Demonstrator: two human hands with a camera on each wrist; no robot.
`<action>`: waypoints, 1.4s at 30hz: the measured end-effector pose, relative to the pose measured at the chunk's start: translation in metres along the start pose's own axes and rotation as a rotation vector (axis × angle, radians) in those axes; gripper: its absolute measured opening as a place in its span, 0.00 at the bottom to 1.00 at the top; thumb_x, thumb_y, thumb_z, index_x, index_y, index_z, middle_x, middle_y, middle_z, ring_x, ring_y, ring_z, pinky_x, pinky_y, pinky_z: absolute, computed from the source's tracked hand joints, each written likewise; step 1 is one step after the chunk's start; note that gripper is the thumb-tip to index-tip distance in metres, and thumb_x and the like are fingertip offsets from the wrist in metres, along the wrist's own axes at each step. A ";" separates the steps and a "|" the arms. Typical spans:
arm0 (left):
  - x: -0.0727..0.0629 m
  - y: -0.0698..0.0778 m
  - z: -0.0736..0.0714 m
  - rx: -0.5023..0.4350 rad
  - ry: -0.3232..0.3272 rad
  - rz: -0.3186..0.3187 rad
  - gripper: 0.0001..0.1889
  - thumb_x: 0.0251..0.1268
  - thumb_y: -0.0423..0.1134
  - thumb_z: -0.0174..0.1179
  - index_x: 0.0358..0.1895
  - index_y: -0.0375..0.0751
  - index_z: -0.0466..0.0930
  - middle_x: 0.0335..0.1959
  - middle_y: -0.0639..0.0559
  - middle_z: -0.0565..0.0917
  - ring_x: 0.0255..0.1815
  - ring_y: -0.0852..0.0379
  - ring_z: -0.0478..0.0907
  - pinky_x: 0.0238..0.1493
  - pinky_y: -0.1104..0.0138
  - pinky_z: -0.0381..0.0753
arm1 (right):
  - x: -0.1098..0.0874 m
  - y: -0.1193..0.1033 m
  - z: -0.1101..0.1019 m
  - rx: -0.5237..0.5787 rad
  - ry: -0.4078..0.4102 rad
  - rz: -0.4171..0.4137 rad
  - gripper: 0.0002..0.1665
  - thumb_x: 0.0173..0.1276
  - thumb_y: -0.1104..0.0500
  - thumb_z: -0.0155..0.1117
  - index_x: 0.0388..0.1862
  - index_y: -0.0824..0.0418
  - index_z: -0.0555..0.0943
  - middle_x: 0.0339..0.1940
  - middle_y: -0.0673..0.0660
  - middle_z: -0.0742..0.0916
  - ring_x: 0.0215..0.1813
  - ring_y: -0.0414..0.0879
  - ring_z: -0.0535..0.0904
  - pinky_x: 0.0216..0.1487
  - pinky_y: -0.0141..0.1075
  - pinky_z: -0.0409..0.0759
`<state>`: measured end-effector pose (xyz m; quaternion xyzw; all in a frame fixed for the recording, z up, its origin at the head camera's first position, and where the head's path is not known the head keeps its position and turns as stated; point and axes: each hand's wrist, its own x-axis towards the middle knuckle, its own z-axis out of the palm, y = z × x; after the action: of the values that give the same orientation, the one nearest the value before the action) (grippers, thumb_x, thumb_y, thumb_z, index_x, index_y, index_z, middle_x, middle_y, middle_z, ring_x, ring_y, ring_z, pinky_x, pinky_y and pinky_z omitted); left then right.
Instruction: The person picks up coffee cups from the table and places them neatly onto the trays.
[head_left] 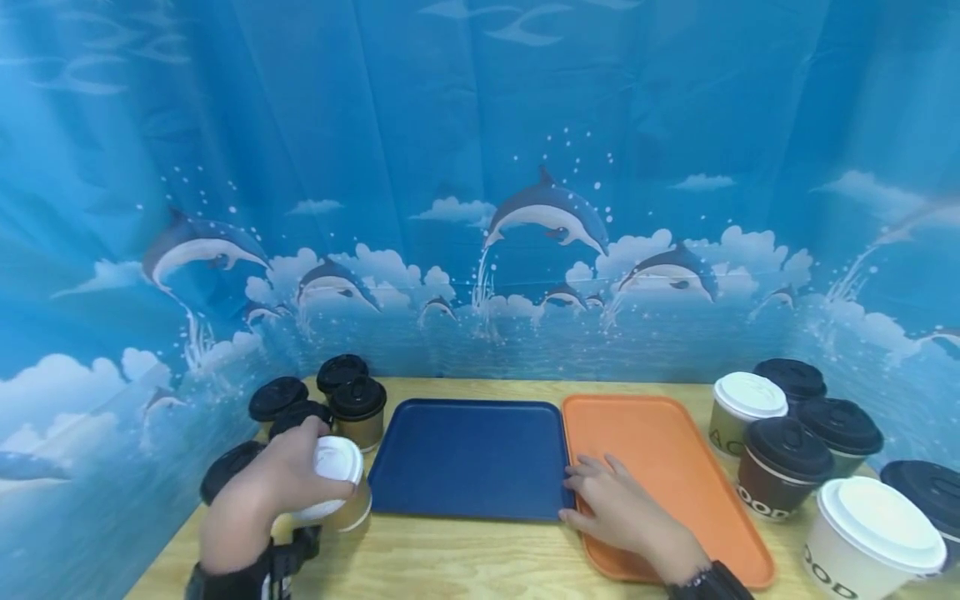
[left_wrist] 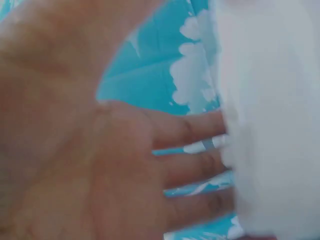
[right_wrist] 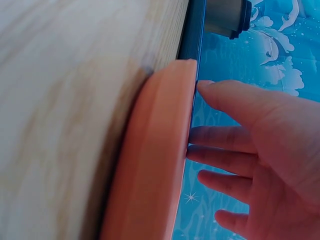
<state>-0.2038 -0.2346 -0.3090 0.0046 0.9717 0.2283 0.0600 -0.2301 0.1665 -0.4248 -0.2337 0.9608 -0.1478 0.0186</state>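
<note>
My left hand [head_left: 281,483] grips a white-lidded paper coffee cup [head_left: 358,507], thumb and fingers around its lid area, at the left end of the blue tray [head_left: 472,458]. In the left wrist view the cup's pale, blurred surface [left_wrist: 275,120] fills the right side, with the fingers [left_wrist: 192,167] reaching behind it. My right hand [head_left: 618,508] lies over the left edge of the orange tray [head_left: 675,483], where it meets the blue one. The right wrist view shows its fingers extended and spread, fingertips right at the tray rim [right_wrist: 160,150], holding nothing.
Several black-lidded cups [head_left: 358,412] cluster behind and beside my left hand. On the right, beyond the orange tray, stand several more cups, some with black lids [head_left: 787,462] and some with white [head_left: 873,533]. A dolphin-print curtain [head_left: 480,183] hangs behind the wooden table [head_left: 450,558].
</note>
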 end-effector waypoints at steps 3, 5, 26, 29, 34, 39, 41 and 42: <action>0.000 0.014 0.001 -0.007 0.069 0.111 0.44 0.49 0.50 0.78 0.63 0.28 0.67 0.46 0.40 0.79 0.41 0.47 0.79 0.36 0.53 0.82 | 0.001 0.001 -0.001 -0.005 0.001 -0.011 0.27 0.65 0.45 0.73 0.51 0.65 0.86 0.62 0.64 0.84 0.72 0.66 0.71 0.73 0.68 0.55; -0.001 0.026 0.005 -0.018 0.118 0.199 0.43 0.50 0.50 0.77 0.64 0.30 0.67 0.50 0.40 0.79 0.43 0.47 0.79 0.36 0.54 0.82 | 0.001 0.001 -0.001 -0.006 -0.003 -0.025 0.27 0.65 0.44 0.73 0.52 0.64 0.86 0.62 0.64 0.84 0.71 0.65 0.71 0.73 0.68 0.55; 0.130 0.145 0.121 0.093 0.190 0.532 0.51 0.53 0.63 0.71 0.75 0.40 0.61 0.62 0.40 0.76 0.56 0.47 0.76 0.49 0.54 0.84 | 0.006 -0.005 0.010 -0.005 -0.040 -0.030 0.28 0.64 0.42 0.73 0.51 0.63 0.88 0.58 0.61 0.86 0.67 0.60 0.76 0.68 0.69 0.63; 0.143 0.148 0.131 0.077 0.164 0.523 0.50 0.54 0.63 0.70 0.74 0.38 0.61 0.61 0.40 0.77 0.55 0.47 0.77 0.49 0.54 0.84 | 0.005 -0.004 0.010 -0.001 -0.057 -0.007 0.28 0.64 0.41 0.73 0.52 0.61 0.89 0.58 0.61 0.86 0.67 0.60 0.76 0.68 0.68 0.63; 0.155 0.153 0.136 0.049 0.165 0.545 0.45 0.58 0.60 0.70 0.72 0.37 0.64 0.58 0.40 0.79 0.53 0.47 0.79 0.48 0.54 0.84 | 0.004 -0.003 0.007 0.024 -0.081 0.033 0.29 0.64 0.40 0.72 0.53 0.60 0.88 0.60 0.59 0.86 0.68 0.59 0.75 0.70 0.67 0.62; 0.161 0.161 0.135 0.057 0.171 0.568 0.43 0.58 0.60 0.70 0.71 0.37 0.65 0.57 0.41 0.79 0.52 0.47 0.79 0.48 0.55 0.83 | 0.005 0.001 0.005 0.027 -0.071 0.044 0.29 0.64 0.40 0.72 0.53 0.59 0.88 0.60 0.59 0.86 0.68 0.58 0.76 0.70 0.67 0.62; 0.164 0.165 0.137 0.055 0.162 0.565 0.42 0.59 0.59 0.69 0.70 0.38 0.66 0.57 0.41 0.78 0.53 0.47 0.78 0.48 0.54 0.83 | 0.005 0.004 0.003 0.020 -0.064 0.041 0.28 0.64 0.40 0.72 0.52 0.59 0.89 0.60 0.59 0.86 0.67 0.58 0.76 0.70 0.67 0.62; 0.166 0.166 0.138 0.053 0.157 0.562 0.42 0.60 0.59 0.69 0.70 0.38 0.66 0.58 0.41 0.78 0.53 0.47 0.78 0.49 0.54 0.83 | 0.005 0.005 0.002 0.017 -0.063 0.042 0.29 0.63 0.40 0.72 0.52 0.59 0.89 0.60 0.59 0.86 0.67 0.58 0.76 0.70 0.67 0.63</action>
<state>-0.3556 -0.0187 -0.3772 0.2574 0.9397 0.2099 -0.0811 -0.2360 0.1678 -0.4280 -0.2181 0.9631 -0.1482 0.0540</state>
